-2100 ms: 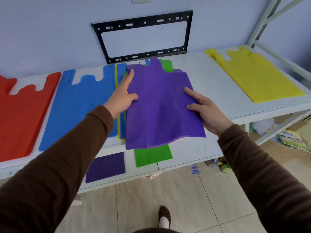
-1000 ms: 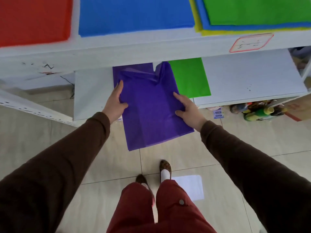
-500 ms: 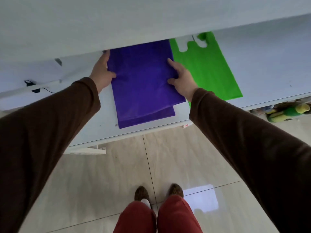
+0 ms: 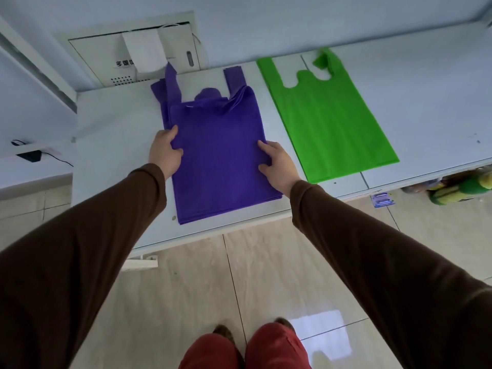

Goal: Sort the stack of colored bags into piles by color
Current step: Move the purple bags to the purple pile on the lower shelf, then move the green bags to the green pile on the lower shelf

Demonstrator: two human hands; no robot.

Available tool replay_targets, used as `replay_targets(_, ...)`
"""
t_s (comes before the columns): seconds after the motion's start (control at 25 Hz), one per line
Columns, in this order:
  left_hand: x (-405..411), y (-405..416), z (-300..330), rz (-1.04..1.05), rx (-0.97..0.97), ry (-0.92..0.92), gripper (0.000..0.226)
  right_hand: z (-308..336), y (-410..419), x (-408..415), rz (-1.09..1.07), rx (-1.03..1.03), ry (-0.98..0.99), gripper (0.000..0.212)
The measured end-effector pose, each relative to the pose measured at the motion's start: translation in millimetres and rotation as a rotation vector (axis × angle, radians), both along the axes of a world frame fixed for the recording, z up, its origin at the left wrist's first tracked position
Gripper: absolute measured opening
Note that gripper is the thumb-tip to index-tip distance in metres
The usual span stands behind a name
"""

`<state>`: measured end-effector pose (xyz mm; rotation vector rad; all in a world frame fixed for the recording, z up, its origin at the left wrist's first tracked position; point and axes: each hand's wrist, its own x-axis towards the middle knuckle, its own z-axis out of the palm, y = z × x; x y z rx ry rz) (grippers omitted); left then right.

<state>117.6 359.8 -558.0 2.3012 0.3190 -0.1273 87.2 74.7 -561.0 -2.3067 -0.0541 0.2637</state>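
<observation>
A white shelf point(image 4: 114, 145) is set against a pale wall, above a tiled floor point(image 4: 202, 283). The purple bags point(image 4: 221, 155), at least two stacked, are gripped at their side edges between the left hand point(image 4: 165, 153) and right hand point(image 4: 278, 162). One green bag point(image 4: 327, 121) lies just beyond the right hand.

head view: worn high, tilted steeply down, close over the white shelf point(image 4: 111, 145) at 12 o'clock.

Dark printed characters, cut off by a white cover and not fully legible, are shown on the wall panel point(image 4: 106, 58).
</observation>
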Motion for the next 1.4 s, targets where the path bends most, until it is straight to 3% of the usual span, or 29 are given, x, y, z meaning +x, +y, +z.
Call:
replay_targets(0.2, -13, -7, 18, -0.018, 0.297, 0.115, 0.062, 13, 0, -4, -0.022, -0.166, 0.05, 0.061)
replay_targets(0.4, -62, -32, 85, -0.17, 0.394, 0.059, 0.056, 65, -25, -45, -0.074, -0.202, 0.096, 0.049)
replay_targets(0.72, -189, -128, 259, -0.411, 0.266, -0.012, 0.049, 252, -88, -143, -0.049, -0.187, -0.118, 0.038)
replay_targets(0.96, -244, -196, 377, -0.54, 0.197, -0.207, 0.048, 373, -139, -201, -0.041, -0.209, -0.323, 0.029)
replay_targets(1.2, -228, -241, 468, -0.585, 0.217, -0.446, 0.043, 459, -188, -201, -0.135, -0.167, -0.509, 0.024)
replay_targets(1.4, -165, -271, 505, -0.532, 0.267, -0.5, 0.043, 501, -235, -142, -0.181, -0.132, -0.582, 0.026)
